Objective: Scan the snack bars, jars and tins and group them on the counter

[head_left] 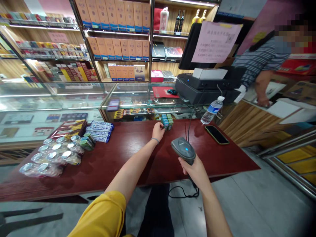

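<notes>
My right hand point(195, 168) is wrapped around the handle of a grey barcode scanner point(184, 148). A blue light glows on the scanner's top, and it is held above the table's front half. Farther out, my left hand point(158, 131) reaches to the table's back edge, fingers bent against a cluster of small green and blue containers point(168, 121). Its fingertips are partly hidden, but they look closed on one container at the left of the cluster. Similar small green containers point(87, 142) stand on the left beside several clear jars with silver lids point(59, 148).
Blue-and-white packets point(100, 131) and a brown-gold box point(69, 128) lie on the dark red table point(128, 158). A water bottle point(212, 110) and phone point(217, 135) are at the right. The scanner's black cable point(189, 126) runs backward. Behind are glass counters, a monitor point(189, 46) and another person point(261, 62).
</notes>
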`<state>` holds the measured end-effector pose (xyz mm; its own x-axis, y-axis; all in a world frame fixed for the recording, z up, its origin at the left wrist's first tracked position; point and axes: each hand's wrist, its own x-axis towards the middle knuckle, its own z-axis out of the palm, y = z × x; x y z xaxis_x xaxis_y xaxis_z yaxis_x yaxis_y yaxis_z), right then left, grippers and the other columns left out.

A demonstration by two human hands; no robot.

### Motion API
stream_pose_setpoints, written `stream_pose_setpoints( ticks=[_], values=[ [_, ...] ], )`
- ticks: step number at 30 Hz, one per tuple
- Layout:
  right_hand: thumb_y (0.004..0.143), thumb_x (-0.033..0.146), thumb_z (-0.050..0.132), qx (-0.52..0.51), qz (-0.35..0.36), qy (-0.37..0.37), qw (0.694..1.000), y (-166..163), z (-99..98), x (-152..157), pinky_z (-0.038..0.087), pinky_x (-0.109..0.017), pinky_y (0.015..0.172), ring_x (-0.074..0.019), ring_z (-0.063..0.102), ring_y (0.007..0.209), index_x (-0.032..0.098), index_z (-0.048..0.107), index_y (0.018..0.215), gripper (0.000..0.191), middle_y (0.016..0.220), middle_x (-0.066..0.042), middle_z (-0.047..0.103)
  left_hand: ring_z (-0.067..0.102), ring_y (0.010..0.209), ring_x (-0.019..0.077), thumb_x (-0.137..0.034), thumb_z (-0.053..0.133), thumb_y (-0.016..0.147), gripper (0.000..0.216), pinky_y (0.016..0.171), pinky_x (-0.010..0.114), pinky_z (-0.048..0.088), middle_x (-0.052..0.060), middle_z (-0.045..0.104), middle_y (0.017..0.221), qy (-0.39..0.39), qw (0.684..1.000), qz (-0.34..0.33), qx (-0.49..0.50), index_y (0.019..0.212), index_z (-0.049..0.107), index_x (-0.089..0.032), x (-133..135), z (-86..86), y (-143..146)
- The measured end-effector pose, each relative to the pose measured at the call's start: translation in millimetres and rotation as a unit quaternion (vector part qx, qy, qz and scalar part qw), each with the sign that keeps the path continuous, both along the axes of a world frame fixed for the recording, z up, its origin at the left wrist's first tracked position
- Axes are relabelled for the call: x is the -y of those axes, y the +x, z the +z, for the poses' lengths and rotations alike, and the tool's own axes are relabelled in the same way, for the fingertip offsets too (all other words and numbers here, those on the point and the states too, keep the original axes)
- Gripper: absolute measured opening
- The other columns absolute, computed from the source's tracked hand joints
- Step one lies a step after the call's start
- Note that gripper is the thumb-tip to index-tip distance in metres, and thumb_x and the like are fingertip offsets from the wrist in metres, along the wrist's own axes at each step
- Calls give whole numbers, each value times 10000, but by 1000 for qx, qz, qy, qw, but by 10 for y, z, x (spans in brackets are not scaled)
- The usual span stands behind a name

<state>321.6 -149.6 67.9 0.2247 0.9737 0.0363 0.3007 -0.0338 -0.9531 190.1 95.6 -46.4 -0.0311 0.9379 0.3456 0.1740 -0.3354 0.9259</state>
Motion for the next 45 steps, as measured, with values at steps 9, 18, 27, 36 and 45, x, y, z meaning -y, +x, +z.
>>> stream_pose_setpoints(
  ticks=[9, 18, 27, 36, 45],
  values=[
    [779, 465, 701, 29, 23, 2, 999, -195, -64, 17, 458, -268, 421, -169, 546, 378, 210, 590, 1058, 394, 471, 77, 562, 592, 841, 156, -29, 643, 776, 215, 788, 308, 531, 40, 583, 954, 20, 999, 26, -6, 927, 604, -176, 363, 83, -666],
    [798, 493, 695, 31, 82, 13, 996, -673, -118, 38, 454, -278, 440, -169, 549, 388, 220, 591, 923, 318, 485, 54, 571, 616, 963, 199, -11, 646, 764, 337, 804, 331, 564, 79, 600, 1079, 41, 986, 132, -90, 1047, 661, -194, 1102, 211, -1999],
    [796, 508, 699, 25, 132, 3, 991, -1210, -181, 117, 451, -284, 458, -171, 554, 398, 224, 587, 981, 356, 513, 65, 590, 611, 1051, 214, -52, 609, 832, 299, 892, 362, 582, 71, 595, 1098, 90, 960, 206, -166, 1072, 648, -227, 1903, 366, -3103],
    [817, 463, 709, 51, 175, 10, 983, -1403, -205, 166, 479, -288, 471, -189, 589, 427, 197, 587, 1160, 451, 519, 60, 599, 597, 1114, 254, -171, 565, 916, 298, 1013, 411, 510, 85, 639, 1139, 154, 905, 229, -323, 1176, 672, -272, 2124, 906, -3726],
    [835, 484, 693, 55, 183, 9, 982, -1401, -216, 198, 465, -279, 469, -178, 577, 421, 211, 569, 1167, 447, 521, 72, 593, 480, 1284, 383, -51, 715, 661, 465, 1121, 570, 353, 109, 668, 1226, 136, 871, 205, -426, 1067, 719, -278, 1914, 934, -3934]
  ],
)
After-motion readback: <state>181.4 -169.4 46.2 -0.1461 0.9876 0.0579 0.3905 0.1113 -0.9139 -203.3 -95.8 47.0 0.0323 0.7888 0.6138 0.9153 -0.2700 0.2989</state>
